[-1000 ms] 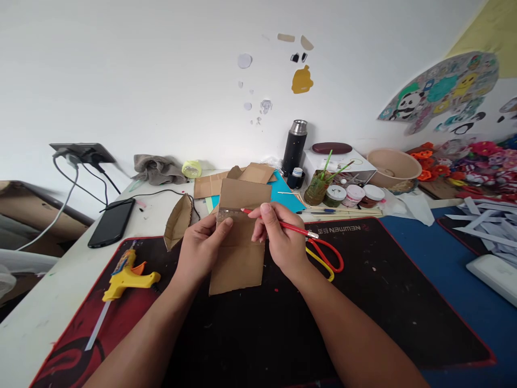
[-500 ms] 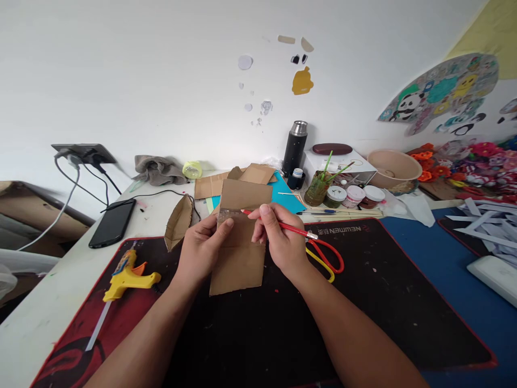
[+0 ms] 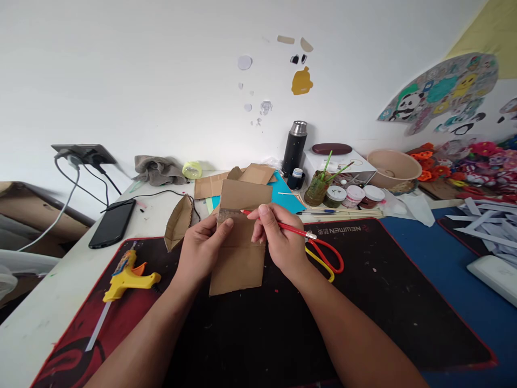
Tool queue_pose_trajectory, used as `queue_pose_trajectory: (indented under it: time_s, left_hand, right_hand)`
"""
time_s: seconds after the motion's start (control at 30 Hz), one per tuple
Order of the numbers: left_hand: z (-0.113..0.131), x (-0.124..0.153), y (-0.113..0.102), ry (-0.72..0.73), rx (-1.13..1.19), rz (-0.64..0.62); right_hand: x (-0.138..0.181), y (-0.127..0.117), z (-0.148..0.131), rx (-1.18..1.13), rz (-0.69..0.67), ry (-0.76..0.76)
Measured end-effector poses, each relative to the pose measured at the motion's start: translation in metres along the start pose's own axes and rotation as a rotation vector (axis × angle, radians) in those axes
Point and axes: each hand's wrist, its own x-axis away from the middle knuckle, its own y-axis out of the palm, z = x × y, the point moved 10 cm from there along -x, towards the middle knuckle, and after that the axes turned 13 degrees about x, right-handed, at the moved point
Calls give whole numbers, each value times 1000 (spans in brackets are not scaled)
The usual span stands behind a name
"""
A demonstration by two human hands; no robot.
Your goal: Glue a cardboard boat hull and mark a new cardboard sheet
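Note:
My left hand (image 3: 205,242) grips the left edge of a brown cardboard piece (image 3: 238,269), thumb on top and fingers behind. Across the cardboard, under that thumb, lies what looks like a clear ruler (image 3: 231,213), partly hidden by my hands. Between the thumb and fingers of my right hand (image 3: 278,234) is a red pencil (image 3: 293,229), its tip at the ruler's upper edge. The pencil's pale eraser end points right. Just beyond my right hand rest scissors (image 3: 337,264) with red and yellow handles, their blades hidden.
A yellow glue gun (image 3: 131,277) with a glue stick lies left on the black mat (image 3: 242,345). Near it are a folded cardboard shape (image 3: 178,223) and a phone (image 3: 112,223). Behind stand a black thermos (image 3: 294,148), paint jars (image 3: 355,197) and a bowl (image 3: 393,167).

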Motion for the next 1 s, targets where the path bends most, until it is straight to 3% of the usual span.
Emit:
queue_pose_trajectory:
  time_s: [1.0]
  left_hand:
    - [-3, 0, -2, -5, 5, 9]
  right_hand:
    - [-1, 1, -3, -1, -13, -16]
